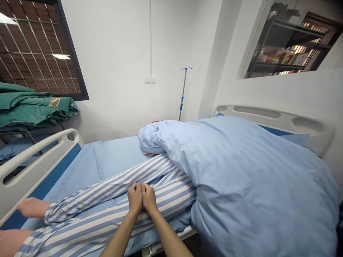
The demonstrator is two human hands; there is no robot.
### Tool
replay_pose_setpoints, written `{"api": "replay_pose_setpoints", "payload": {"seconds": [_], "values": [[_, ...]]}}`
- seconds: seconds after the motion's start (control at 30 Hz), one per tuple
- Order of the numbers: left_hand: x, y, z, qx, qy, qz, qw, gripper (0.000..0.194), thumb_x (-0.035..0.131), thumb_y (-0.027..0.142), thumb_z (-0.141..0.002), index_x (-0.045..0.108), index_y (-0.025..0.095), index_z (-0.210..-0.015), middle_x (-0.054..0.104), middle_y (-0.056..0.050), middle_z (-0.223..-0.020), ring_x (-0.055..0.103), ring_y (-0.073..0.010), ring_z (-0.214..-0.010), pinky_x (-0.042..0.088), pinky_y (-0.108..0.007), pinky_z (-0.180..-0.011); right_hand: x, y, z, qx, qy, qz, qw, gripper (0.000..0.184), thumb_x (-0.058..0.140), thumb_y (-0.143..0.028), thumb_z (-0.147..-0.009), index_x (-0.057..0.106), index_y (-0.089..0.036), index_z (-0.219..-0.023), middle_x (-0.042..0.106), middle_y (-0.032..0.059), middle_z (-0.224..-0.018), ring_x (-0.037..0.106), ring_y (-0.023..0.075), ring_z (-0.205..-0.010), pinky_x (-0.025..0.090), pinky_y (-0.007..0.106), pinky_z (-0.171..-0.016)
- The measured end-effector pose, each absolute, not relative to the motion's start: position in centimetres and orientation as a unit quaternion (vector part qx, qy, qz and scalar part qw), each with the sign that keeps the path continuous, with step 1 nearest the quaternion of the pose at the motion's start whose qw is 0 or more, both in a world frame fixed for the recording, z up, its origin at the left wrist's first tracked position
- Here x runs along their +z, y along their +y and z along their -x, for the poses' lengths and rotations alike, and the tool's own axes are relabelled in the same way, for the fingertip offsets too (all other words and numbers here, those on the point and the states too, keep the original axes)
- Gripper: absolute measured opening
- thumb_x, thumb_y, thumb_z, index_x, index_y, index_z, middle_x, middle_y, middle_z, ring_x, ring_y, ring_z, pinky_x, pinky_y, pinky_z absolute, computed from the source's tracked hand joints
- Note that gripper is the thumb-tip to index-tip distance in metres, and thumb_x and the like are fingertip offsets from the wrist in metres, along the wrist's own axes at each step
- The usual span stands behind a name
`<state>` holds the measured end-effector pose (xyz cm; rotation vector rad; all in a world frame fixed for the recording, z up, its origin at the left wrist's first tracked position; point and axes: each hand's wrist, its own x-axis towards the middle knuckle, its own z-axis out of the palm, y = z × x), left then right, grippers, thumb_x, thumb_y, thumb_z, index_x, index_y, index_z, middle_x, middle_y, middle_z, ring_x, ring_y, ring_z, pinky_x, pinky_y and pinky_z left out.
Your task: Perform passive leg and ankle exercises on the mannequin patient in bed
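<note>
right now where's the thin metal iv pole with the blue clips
In the head view, the thin metal IV pole rises just right of centre, behind the light blue duvet and to the right of the white wall socket.

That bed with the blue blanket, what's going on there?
Someone in blue-striped pyjamas is lying on a hospital bed, with a light blue quilt over the top part of their body. The left hand and right hand of the person wearing the camera rest side by side on the striped legs. A bare foot sticks out at one end, and fingers peek from under the quilt.
</note>
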<state>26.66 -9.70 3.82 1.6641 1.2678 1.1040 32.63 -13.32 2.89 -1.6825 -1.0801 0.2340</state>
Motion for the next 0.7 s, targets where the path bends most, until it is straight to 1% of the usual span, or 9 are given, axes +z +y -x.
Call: {"api": "replay_pose_setpoints", "payload": {"seconds": [0.1,0.23,0.37,0.43,0.53,0.7], "values": [[3.7,-10.6,-27.8,0.446,0.486,-0.63,0.409,0.035,0.037,0.04,-0.08,0.039,0.02,-0.051,0.045,0.003,-0.048,0.039,-0.0099,-0.052,0.032,-0.022,-0.051,2.7,-13.1,-33.1,0.117,-0.418,0.692,0.577,0.042,0.03,-0.04,-0.09,0.049,-0.019,-0.059,0.056,0.002,-0.057,0.047,0.0131,-0.056,0.03,0.023,-0.054],[2.4,-11.1,-27.5,0.401,0.495,-0.676,0.371,0.034,0.035,0.037,-0.083,0.041,0.02,-0.054,0.049,0.002,-0.051,0.043,-0.0111,-0.053,0.031,-0.024,-0.055,2.3,-12.9,-33.3,0.121,-0.389,0.684,0.606,0.04,0.033,-0.041,-0.088,0.041,-0.019,-0.056,0.047,-0.0018,-0.052,0.041,0.0113,-0.052,0.03,0.023,-0.052],[1.9,-11.0,-27.2,0.385,0.489,-0.696,0.357,0.033,0.032,0.036,-0.084,0.04,0.021,-0.056,0.05,0.001,-0.053,0.042,-0.0116,-0.054,0.029,-0.025,-0.057,2.1,-12.6,-33.2,0.122,-0.388,0.675,0.616,0.035,0.035,-0.037,-0.087,0.039,-0.019,-0.057,0.045,-0.0027,-0.053,0.04,0.0109,-0.053,0.03,0.022,-0.053],[2.0,-10.9,-27.2,0.38,0.491,-0.703,0.348,0.032,0.031,0.035,-0.084,0.039,0.021,-0.057,0.05,0.001,-0.054,0.042,-0.0119,-0.055,0.028,-0.025,-0.057,2.3,-12.5,-33.4,0.13,-0.392,0.678,0.608,0.036,0.034,-0.037,-0.086,0.038,-0.019,-0.055,0.044,-0.0028,-0.052,0.039,0.0109,-0.053,0.029,0.022,-0.052],[2.1,-11.1,-27.4,0.364,0.497,-0.716,0.33,0.03,0.032,0.033,-0.084,0.039,0.021,-0.057,0.051,0.0,-0.055,0.042,-0.012,-0.056,0.026,-0.025,-0.058,3.2,-12.7,-34.4,0.13,-0.421,0.693,0.571,0.04,0.033,-0.037,-0.086,0.038,-0.019,-0.051,0.043,-0.0027,-0.048,0.038,0.0108,-0.05,0.027,0.023,-0.05],[2.0,-11.3,-27.7,0.358,0.491,-0.731,0.31,0.03,0.035,0.032,-0.082,0.036,0.02,-0.054,0.048,0.001,-0.052,0.041,-0.0114,-0.056,0.024,-0.025,-0.058,3.8,-14.7,-36.9,0.054,-0.484,0.714,0.504,0.042,0.032,-0.035,-0.089,0.044,-0.018,-0.052,0.047,-0.002,-0.049,0.039,0.01,-0.05,0.023,0.024,-0.052]]}}
